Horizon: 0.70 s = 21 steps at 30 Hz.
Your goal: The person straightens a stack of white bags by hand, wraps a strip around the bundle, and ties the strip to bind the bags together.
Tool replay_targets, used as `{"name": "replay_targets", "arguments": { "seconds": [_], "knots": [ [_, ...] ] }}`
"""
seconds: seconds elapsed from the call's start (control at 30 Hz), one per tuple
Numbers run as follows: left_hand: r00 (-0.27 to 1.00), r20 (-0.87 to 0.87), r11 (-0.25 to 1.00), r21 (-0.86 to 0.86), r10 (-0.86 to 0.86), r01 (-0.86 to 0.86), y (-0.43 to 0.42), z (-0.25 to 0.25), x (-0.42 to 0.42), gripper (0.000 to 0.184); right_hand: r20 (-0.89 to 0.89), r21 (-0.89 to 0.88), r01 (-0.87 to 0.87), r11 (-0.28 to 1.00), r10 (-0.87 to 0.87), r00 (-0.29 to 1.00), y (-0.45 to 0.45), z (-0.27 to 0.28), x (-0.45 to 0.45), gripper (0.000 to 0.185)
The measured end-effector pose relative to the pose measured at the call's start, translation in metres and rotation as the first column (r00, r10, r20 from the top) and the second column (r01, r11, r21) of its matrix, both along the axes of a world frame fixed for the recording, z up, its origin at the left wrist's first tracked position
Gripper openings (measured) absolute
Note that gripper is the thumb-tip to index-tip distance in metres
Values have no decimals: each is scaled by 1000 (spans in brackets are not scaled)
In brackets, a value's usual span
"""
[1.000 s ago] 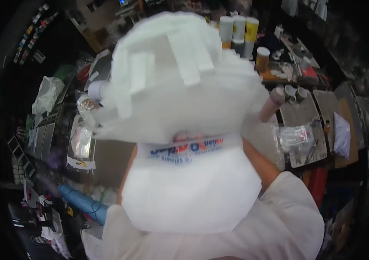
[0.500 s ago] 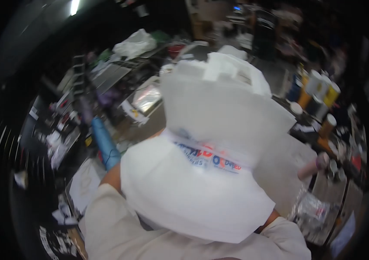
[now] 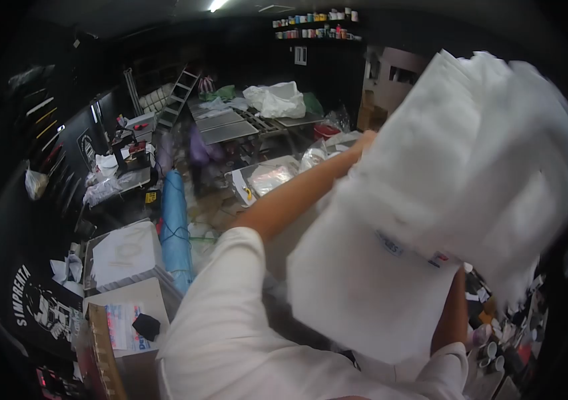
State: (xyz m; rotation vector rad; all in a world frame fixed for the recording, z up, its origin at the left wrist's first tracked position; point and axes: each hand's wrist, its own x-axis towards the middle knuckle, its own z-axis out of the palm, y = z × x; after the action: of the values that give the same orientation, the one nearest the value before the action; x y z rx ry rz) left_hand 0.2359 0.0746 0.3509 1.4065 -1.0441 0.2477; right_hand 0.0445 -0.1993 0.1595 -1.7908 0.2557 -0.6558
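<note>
A large bundle of white printed sheets, thin and floppy like plastic bags, is raised in front of me on the right. Blue and red lettering shows in part along a fold near its lower middle, and its upper right part is smeared by motion. My left hand reaches out to the bundle's upper left edge and grips it there, its fingers partly hidden. The right forearm goes up behind the bundle's lower right side, and the sheets cover that hand and its fingers.
A blue wrapped roll leans at left beside boxes, one box topped with a white sheet. Behind stand a table with grey panels, a white plastic bag and a ladder. Cups and clutter lie at lower right.
The view has turned left and up. The white sheets have gone from low in front of me to higher on the right, and my left arm is now stretched out.
</note>
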Motion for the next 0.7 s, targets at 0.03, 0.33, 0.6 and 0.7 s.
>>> {"name": "replay_targets", "arguments": {
  "seconds": [0.03, 0.33, 0.6, 0.7],
  "knots": [
    [999, 32, 1000, 4, -16, 15, -17, 5, 7, 40, 3, -6, 9, 1000, -9, 1000, -5, 12, 2, 27],
    [985, 155, 971, 234, -79, 41, -99, -66, 51, 36, -31, -31, 100, 995, -101, 994, -40, 49, 2, 28],
    [920, 389, 679, 687, -42, -259, -113, -254, 60, 72, -306, -440, -12, 898, -138, 942, -75, -86, 8, 30],
    [863, 506, 680, 633, -2, -369, -116, -236, 48, 55, -237, 103, 87, 991, -61, 970, -62, -55, -3, 41]
  ]
}}
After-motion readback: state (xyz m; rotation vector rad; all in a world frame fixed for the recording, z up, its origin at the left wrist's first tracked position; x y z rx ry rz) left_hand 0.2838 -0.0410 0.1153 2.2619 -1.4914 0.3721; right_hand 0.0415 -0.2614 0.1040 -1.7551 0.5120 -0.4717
